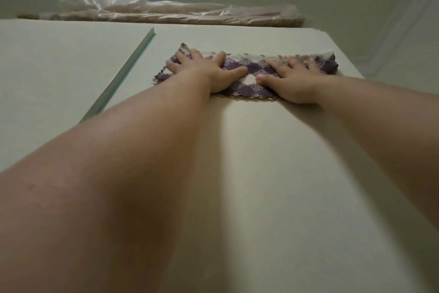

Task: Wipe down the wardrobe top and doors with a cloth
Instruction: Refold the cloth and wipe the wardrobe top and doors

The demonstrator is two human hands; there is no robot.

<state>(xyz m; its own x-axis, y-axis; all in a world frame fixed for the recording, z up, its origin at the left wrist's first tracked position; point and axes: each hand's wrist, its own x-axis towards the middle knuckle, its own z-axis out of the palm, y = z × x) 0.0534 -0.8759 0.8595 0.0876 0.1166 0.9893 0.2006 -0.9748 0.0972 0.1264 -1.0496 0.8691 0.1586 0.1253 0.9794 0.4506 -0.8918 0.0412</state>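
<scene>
A purple-and-white checked cloth (255, 68) lies spread out on the pale wardrobe top (249, 162), towards its far right part. My left hand (209, 70) presses flat on the cloth's left half, fingers spread. On the right half, my right hand (293, 80) presses down the same way. The thumbs nearly meet over a small gap in the cloth. Both forearms reach forward across the top.
A second pale panel (47, 74) lies at the left, split from this one by a narrow greenish edge strip (123, 71). A long bundle wrapped in clear plastic (171, 13) lies along the back against the wall. The top's right edge (344, 55) drops off just beyond the cloth.
</scene>
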